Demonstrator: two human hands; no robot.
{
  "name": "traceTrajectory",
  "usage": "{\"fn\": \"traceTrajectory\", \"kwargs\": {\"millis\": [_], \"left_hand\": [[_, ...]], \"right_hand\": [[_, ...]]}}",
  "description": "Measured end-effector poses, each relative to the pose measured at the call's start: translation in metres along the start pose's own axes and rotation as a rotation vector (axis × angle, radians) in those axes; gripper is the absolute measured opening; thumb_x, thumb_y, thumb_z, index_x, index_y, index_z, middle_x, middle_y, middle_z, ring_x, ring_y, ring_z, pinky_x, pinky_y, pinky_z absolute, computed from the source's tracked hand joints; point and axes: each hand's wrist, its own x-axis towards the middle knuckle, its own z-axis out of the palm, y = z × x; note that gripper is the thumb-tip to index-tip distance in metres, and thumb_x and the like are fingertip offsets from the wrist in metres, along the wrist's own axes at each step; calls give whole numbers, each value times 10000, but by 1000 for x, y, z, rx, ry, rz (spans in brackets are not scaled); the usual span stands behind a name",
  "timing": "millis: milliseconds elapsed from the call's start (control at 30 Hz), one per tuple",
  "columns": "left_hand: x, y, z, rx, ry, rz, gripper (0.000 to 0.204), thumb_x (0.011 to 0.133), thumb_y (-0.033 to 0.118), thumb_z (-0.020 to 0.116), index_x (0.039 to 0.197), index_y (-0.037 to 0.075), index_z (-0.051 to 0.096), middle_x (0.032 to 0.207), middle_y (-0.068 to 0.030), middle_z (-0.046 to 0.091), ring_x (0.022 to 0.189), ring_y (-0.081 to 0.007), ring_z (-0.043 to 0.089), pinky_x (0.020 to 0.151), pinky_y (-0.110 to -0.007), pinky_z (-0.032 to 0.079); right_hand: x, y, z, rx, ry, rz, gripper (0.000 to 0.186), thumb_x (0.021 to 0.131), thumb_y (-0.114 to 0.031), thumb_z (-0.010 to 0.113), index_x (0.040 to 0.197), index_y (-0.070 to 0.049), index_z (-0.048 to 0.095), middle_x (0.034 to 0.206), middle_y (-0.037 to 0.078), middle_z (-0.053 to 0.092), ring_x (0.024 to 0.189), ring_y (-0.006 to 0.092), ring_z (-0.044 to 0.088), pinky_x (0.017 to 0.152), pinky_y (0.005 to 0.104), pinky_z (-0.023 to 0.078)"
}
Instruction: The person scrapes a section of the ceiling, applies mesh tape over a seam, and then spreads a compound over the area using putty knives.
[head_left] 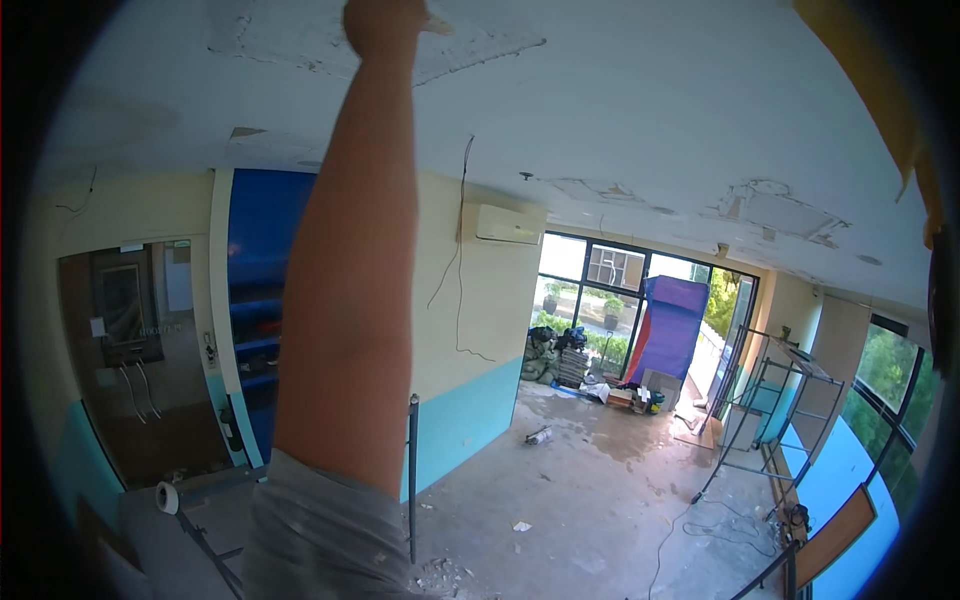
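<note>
My left arm, bare below a grey sleeve (315, 530), reaches straight up to the ceiling (600, 100). At the top edge my left hand (385, 22) is partly cut off, and its fingers do not show clearly. Beside it sticks out a small pale piece (438, 25) that I cannot make out. Around the hand lies a roughly patched square (480, 62) with cracked, uneven edges. My right hand is out of view. A yellow-brown hanging thing (870, 75), too close to identify, fills the upper right edge.
A metal scaffold frame (770, 400) stands at right, near a loose cable (735, 530). Dark metal posts (413, 480) rise below me. Loose wires (462, 230) hang near the air conditioner (507, 225). Filled sacks (560, 357) sit by the windows. Debris (445, 578) lies on the floor.
</note>
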Motion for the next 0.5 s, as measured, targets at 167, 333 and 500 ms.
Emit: {"fn": "traceTrajectory", "kwargs": {"millis": [167,333,500], "left_hand": [[32,53,63,-254,223,-32,276,877,182,518,826,-22,697,903,-247,688,851,-348,684,715,-442,541],[-69,109,39,-601,36,42,304,875,197,557,933,-93,626,887,-281,670,849,-386,670,749,-447,531],[-99,65,24,-453,-41,233,311,900,180,539,1032,-95,597,810,-225,664,735,-341,652,688,-420,524]], "right_hand": [[5,2,5,16,-21,-25,428,977,-146,454,1403,-103,464,1267,114,613,1097,266,613,910,343,480],[1,2,2,-6,4,5,428,977,-143,452,1403,-100,463,1267,116,612,1099,268,612,911,345,480],[-3,9,3,-5,10,10,428,976,-140,450,1402,-97,462,1266,118,612,1100,270,612,913,346,479]]}}
